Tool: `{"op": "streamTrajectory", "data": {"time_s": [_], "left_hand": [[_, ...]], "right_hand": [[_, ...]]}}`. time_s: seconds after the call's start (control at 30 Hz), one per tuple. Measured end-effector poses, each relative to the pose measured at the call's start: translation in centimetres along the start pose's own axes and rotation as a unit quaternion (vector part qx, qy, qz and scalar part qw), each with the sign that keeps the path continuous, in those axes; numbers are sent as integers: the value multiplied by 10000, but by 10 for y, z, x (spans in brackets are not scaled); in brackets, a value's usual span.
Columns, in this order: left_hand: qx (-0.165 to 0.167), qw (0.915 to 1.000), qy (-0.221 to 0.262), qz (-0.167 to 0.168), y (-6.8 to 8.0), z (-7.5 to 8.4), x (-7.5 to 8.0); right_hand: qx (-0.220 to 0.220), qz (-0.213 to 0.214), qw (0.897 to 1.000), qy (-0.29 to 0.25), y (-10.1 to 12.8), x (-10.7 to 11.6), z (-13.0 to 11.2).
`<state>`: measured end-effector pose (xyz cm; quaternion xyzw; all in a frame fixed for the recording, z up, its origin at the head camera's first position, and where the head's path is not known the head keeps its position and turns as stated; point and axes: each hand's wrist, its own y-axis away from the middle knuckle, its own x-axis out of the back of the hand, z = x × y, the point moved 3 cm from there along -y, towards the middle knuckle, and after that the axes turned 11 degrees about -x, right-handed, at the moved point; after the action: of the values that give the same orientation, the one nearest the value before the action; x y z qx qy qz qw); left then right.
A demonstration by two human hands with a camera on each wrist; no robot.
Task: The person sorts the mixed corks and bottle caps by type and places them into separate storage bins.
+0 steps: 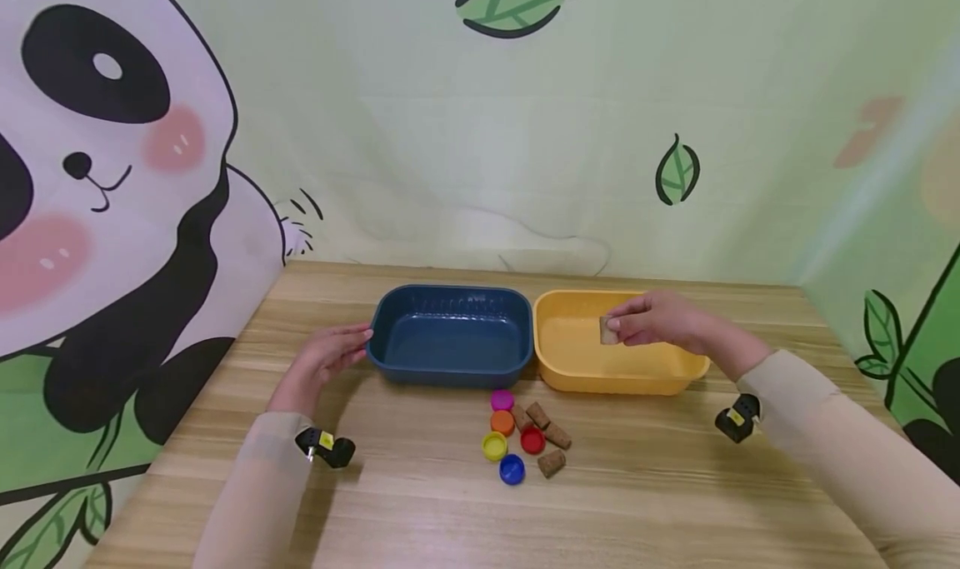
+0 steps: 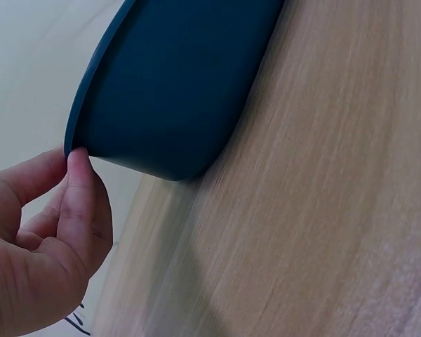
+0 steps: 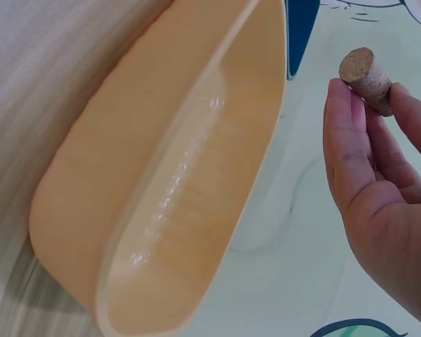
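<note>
My right hand (image 1: 660,319) pinches a cork (image 1: 608,331) between thumb and fingertips, above the yellow basin (image 1: 622,383). In the right wrist view the cork (image 3: 365,81) is tilted, one round end showing. At the left, my left hand (image 1: 330,356) holds the rim of the dark blue basin (image 1: 450,378) at its left end. The left wrist view shows thumb and fingertips pinching that rim. In front of the basins lie several loose corks (image 1: 552,464) and several bottle caps, among them a pink cap (image 1: 502,400), a red cap (image 1: 532,440) and a blue cap (image 1: 512,469).
The two basins stand side by side toward the back of the wooden table (image 1: 420,486). An orange cap (image 1: 502,422) and a yellow cap (image 1: 494,446) lie left of the corks. Behind the table hangs a green backdrop (image 1: 420,152) with a panda and leaves.
</note>
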<state>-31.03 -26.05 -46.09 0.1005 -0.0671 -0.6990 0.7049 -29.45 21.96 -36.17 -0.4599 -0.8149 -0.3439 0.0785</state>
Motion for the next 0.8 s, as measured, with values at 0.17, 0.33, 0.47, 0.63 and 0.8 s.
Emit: {"op": "streamTrajectory", "data": {"time_s": [0.17, 0.33, 0.47, 0.63, 0.8], "left_hand": [[16, 10000, 0, 17, 0, 2, -1], [63, 10000, -51, 17, 1, 2, 0], [38, 10000, -17, 11, 1, 1, 1], [-124, 9999, 51, -97, 0, 1, 0], [-204, 9997, -18, -142, 0, 1, -1]], "right_hand": [[-18, -52, 10000, 17, -3, 5, -3], [-100, -26, 9999, 70, -7, 11, -8], [-110, 30, 9999, 1, -11, 18, -12], [-123, -24, 9999, -38, -14, 24, -17], [-145, -75, 9999, -5, -17, 30, -23]]}}
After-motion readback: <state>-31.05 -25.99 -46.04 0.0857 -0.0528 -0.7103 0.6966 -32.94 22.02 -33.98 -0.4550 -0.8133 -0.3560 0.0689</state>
